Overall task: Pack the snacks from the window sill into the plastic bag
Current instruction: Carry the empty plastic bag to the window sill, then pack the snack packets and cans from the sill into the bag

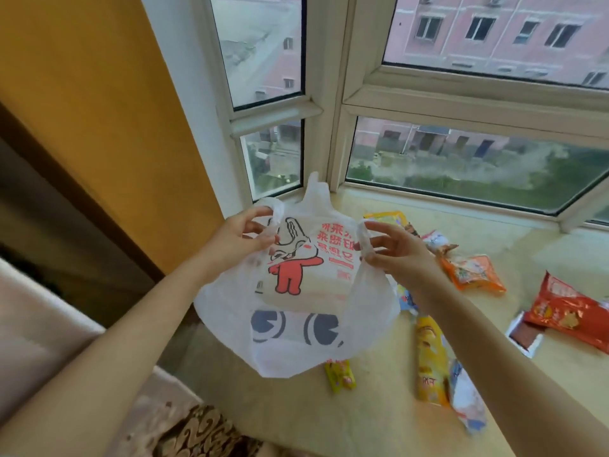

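Note:
A thin white plastic bag with a red cartoon figure and red lettering hangs in the air over the yellowish window sill. My left hand pinches its left handle and my right hand pinches its right handle. Snack packets lie on the sill: a small yellow one under the bag, a long yellow packet, an orange packet, a red packet, and a yellow-orange one behind my right hand. Part of a blue packet shows beside my right wrist.
A white-blue wrapper lies at the sill's front right, and a white-edged box sits under the red packet. White window frames close off the back. An orange wall stands left; patterned fabric lies below.

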A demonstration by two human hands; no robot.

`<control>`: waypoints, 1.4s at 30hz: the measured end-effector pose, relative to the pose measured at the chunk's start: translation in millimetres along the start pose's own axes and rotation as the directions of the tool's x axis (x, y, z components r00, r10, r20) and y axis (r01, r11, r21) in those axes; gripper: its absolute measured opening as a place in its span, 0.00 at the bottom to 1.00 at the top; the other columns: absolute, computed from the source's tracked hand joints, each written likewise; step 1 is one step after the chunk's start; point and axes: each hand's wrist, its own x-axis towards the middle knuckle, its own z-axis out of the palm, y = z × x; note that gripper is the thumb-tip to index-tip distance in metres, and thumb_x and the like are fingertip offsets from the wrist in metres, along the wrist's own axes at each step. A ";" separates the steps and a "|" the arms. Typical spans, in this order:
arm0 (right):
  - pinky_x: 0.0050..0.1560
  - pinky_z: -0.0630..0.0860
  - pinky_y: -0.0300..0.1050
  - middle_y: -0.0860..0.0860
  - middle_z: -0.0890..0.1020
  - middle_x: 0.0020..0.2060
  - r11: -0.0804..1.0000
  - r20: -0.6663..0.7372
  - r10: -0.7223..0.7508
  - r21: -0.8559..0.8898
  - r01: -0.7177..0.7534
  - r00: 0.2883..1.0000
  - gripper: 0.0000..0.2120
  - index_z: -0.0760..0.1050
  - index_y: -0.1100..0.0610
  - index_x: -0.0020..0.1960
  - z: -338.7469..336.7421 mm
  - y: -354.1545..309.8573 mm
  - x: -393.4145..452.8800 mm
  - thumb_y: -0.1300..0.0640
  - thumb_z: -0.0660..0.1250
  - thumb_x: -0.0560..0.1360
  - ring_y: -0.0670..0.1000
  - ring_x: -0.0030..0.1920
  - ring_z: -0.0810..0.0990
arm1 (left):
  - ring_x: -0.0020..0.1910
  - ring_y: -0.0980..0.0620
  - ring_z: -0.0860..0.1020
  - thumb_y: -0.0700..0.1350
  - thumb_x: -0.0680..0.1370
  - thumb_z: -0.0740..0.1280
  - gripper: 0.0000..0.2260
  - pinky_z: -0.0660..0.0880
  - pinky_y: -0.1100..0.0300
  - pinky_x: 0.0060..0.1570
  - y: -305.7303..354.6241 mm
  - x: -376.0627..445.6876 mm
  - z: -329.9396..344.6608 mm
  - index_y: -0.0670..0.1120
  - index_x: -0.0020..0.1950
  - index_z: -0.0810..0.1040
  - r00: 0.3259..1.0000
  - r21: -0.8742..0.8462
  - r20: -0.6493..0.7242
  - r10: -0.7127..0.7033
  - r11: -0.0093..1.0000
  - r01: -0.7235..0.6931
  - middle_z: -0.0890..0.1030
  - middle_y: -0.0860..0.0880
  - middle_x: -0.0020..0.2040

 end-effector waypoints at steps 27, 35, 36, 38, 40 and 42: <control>0.49 0.78 0.41 0.48 0.81 0.49 0.972 -0.121 -0.042 -0.236 0.013 0.992 0.20 0.74 0.54 0.63 21.2 62.6 93.7 0.63 0.71 0.72 0.45 0.48 0.79 | 0.56 0.50 0.66 0.45 0.68 0.76 0.23 0.66 0.58 0.54 -69.9 34.5 54.4 0.48 0.57 0.66 0.748 0.523 -0.564 0.349 0.853 -0.004 0.67 0.50 0.56; 0.56 0.66 0.38 0.46 0.74 0.62 0.846 -0.193 -0.221 -0.525 0.090 0.956 0.21 0.73 0.53 0.66 11.8 98.5 35.6 0.59 0.70 0.74 0.45 0.61 0.71 | 0.68 0.47 0.65 0.52 0.67 0.75 0.29 0.61 0.50 0.64 -96.3 29.3 130.5 0.48 0.66 0.71 0.853 0.877 0.051 0.519 0.386 -0.287 0.68 0.48 0.68; 0.58 0.66 0.38 0.46 0.73 0.63 0.809 -0.196 -0.241 -0.581 0.085 0.951 0.21 0.73 0.53 0.67 10.7 109.5 28.3 0.58 0.69 0.74 0.46 0.62 0.71 | 0.68 0.48 0.64 0.52 0.67 0.74 0.29 0.60 0.50 0.64 -104.8 28.0 141.2 0.48 0.66 0.71 0.863 0.884 0.083 0.498 0.362 -0.294 0.68 0.48 0.68; 0.59 0.66 0.39 0.48 0.74 0.64 0.714 -0.184 -0.270 -0.697 0.068 0.945 0.22 0.73 0.54 0.67 9.4 140.0 8.8 0.58 0.70 0.74 0.48 0.64 0.71 | 0.69 0.49 0.63 0.54 0.70 0.68 0.25 0.60 0.49 0.65 -123.7 20.8 165.6 0.48 0.65 0.71 0.882 0.893 0.105 0.459 0.346 -0.287 0.70 0.49 0.68; 0.57 0.71 0.44 0.50 0.75 0.63 0.633 -0.149 -0.273 -0.772 0.061 0.950 0.22 0.74 0.54 0.66 11.9 163.7 -5.0 0.57 0.71 0.72 0.52 0.63 0.74 | 0.69 0.51 0.64 0.55 0.74 0.58 0.23 0.60 0.50 0.65 -134.2 14.7 176.0 0.48 0.65 0.74 0.910 0.880 0.084 0.405 0.399 -0.259 0.71 0.50 0.68; 0.54 0.75 0.47 0.51 0.77 0.62 0.588 -0.106 -0.257 -0.806 0.068 0.961 0.23 0.75 0.54 0.64 16.8 196.2 -18.6 0.57 0.73 0.70 0.55 0.59 0.77 | 0.69 0.52 0.65 0.55 0.74 0.55 0.24 0.60 0.50 0.65 -150.6 8.4 188.4 0.47 0.67 0.74 0.925 0.872 0.081 0.371 0.423 -0.246 0.68 0.50 0.70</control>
